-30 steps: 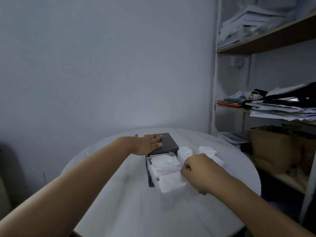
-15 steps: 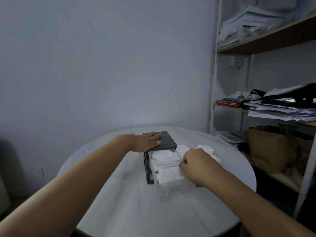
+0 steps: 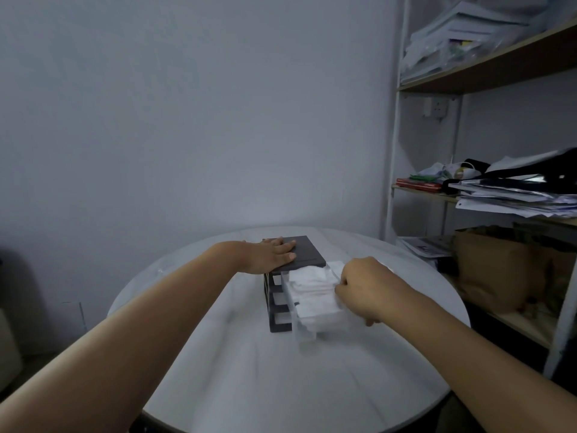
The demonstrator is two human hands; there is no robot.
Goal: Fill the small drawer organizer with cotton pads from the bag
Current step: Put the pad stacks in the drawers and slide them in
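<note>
While bracing the dark organizer (image 3: 307,251) with the left hand (image 3: 271,256) laid flat on its top, fingers straight, works the right hand (image 3: 362,287) over the pulled-out clear drawer (image 3: 307,335). Since a second ago, shifts that right hand from the drawer's right edge inward, onto the cotton pads (image 3: 312,310) stacked inside, with knuckles bent and fingertips against the top layer. Cannot tell whether pinching a pad or only pushing it down. Keeps the left hand in the same spot on the top. Now covers most of the loose pads (image 3: 338,264) lying just right of the organizer on the round table (image 3: 249,385), leaving only a sliver in sight. Shows no bag anywhere in view. Judging by the mound of white, puts the top drawer near full, so probably tamping or squaring the stack before sliding it shut. Hides the contents of the lower slots.
</note>
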